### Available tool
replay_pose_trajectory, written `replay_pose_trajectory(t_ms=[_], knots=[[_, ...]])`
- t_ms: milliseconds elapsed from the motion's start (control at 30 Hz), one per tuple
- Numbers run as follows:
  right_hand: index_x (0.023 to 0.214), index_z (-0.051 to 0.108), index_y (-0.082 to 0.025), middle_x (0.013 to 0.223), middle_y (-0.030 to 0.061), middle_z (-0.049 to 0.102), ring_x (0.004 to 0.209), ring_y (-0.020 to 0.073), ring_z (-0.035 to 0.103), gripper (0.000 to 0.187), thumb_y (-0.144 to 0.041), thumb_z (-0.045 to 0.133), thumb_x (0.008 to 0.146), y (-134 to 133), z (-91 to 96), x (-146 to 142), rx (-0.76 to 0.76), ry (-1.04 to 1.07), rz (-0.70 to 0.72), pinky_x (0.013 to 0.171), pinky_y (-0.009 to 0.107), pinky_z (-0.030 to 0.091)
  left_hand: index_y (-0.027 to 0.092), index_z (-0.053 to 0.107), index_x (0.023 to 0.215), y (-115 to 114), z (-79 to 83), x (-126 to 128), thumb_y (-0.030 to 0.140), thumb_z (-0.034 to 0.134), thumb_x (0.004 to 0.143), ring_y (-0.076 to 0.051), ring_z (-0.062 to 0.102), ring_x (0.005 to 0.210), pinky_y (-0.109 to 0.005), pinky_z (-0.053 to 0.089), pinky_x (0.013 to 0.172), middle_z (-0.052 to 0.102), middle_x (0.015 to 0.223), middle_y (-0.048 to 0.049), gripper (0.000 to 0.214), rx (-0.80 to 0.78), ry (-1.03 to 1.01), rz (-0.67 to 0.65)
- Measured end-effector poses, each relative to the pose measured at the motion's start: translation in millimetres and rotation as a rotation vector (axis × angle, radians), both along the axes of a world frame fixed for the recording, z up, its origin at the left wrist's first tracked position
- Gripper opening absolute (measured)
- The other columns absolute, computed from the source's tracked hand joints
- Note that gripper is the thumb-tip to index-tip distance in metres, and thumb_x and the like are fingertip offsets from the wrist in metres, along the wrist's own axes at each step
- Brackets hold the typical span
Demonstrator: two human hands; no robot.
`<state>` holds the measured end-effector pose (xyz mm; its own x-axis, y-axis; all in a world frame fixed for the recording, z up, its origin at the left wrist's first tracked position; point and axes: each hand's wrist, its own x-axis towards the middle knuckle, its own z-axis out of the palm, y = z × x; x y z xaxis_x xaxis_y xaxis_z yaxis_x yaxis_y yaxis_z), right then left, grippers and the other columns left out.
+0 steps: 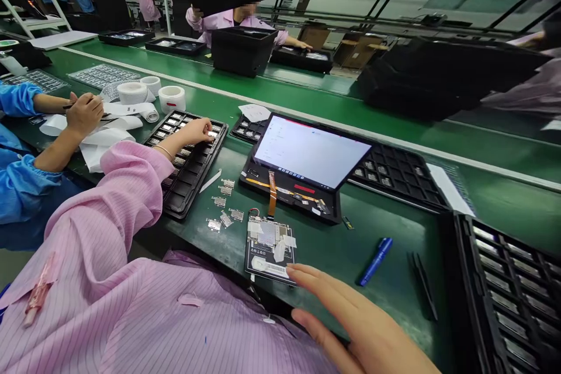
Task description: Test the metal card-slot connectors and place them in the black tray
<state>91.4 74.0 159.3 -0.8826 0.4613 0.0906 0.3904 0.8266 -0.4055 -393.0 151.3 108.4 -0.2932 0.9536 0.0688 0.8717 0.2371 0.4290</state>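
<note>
Left hand (199, 130) reaches into the parts tray (186, 196), fingers curled over metal shields (173, 123), grasp unclear: likely picking one, needing a fine pinch. Right hand (350, 315) lies released beside the circuit board (269, 248).

Outstretched left hand (199, 130), fingers curled, right hand (350, 318) flat

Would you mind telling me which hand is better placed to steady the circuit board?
Right, probably: the right hand lies open beside the circuit board, while the left hand reaches into the parts tray farther off.
</note>
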Motion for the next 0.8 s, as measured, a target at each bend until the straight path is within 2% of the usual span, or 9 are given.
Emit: replay_pose_trajectory(t_ms=[100,300,600,800], knots=[[0.123,0.068,-0.028,0.122,0.0030,0.069,0.106,0.0269,0.069,0.039,-0.045,0.050,0.092,2.3,-7.2,9.2,0.013,0.022,-0.048,0.090,0.039,0.060,0.014,0.064,0.108,9.0,8.0,-7.2,0.033,0.072,0.069,-0.017,0.060,0.072,-0.026,0.044,0.067,0.067,0.082,-0.0035,0.044,-0.068,-0.055,-0.008],[0.118,0.071,-0.026,0.119,0.0043,0.070,0.104,0.0265,0.070,0.040,-0.047,0.049,0.091,3.5,-20.1,26.9,0.001,0.036,-0.132,0.086,0.037,0.061,0.016,0.070,0.089,23.3,24.7,-13.3,0.037,0.078,0.055,-0.019,0.060,0.072,-0.025,0.042,0.064,0.068,0.079,-0.0032,0.041,-0.181,-0.061,-0.035],[0.115,0.071,-0.026,0.117,0.0052,0.071,0.103,0.0261,0.070,0.038,-0.046,0.051,0.090,4.5,-31.9,37.7,-0.065,0.029,-0.208,0.086,0.037,0.060,0.017,0.070,0.088,24.1,24.8,-10.0,0.040,0.078,0.054,-0.020,0.060,0.073,-0.027,0.044,0.068,0.069,0.080,-0.0039,0.042,-0.179,-0.018,-0.029],[0.117,0.071,-0.025,0.120,0.0064,0.070,0.107,0.0273,0.069,0.040,-0.046,0.050,0.090,6.4,-41.7,40.6,-0.076,0.016,-0.224,0.089,0.040,0.059,0.018,0.069,0.072,19.6,22.5,-11.2,0.040,0.077,0.056,-0.020,0.060,0.077,-0.027,0.045,0.073,0.068,0.075,-0.0028,0.028,-0.126,0.026,-0.036]])
